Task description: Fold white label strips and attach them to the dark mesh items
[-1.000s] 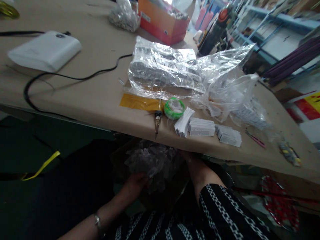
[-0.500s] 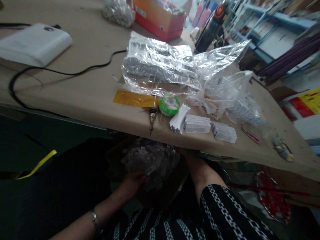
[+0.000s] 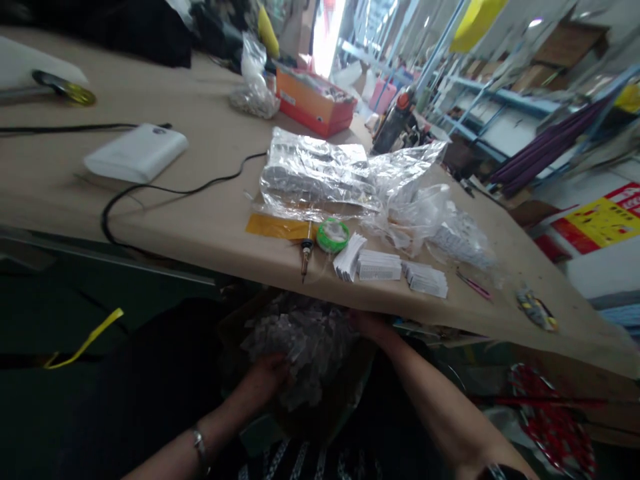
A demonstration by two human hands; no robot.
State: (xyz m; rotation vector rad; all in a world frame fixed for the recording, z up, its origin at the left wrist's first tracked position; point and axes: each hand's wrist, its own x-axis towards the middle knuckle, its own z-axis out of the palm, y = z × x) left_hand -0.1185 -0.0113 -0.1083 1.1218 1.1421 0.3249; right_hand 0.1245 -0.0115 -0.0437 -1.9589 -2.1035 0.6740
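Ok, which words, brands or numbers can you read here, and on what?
None is readable.
Stacked paper slips: printing too small.
Orange box: side label too small.
Red and yellow wall sign: too blurred.
White device: dark round mark, no legible text.

Two hands show, the left grip [image 3: 273, 373] and the right grip [image 3: 367, 325], with one heap of translucent pieces [image 3: 313, 350] between them, its pieces too many and too dim to count. Beyond both grips, one bench [image 3: 210, 227] carries three stacks of white slips [image 3: 379, 265], one soldering iron [image 3: 307, 249], one green-rimmed round container [image 3: 322, 244], one amber strip [image 3: 274, 227], one white case [image 3: 136, 155], one orange box [image 3: 313, 110] and at least two clear bags [image 3: 256, 100]. Farther right of the right grip lie one pink-handled tool [image 3: 474, 285] and one yellow-and-grey tool [image 3: 536, 310].
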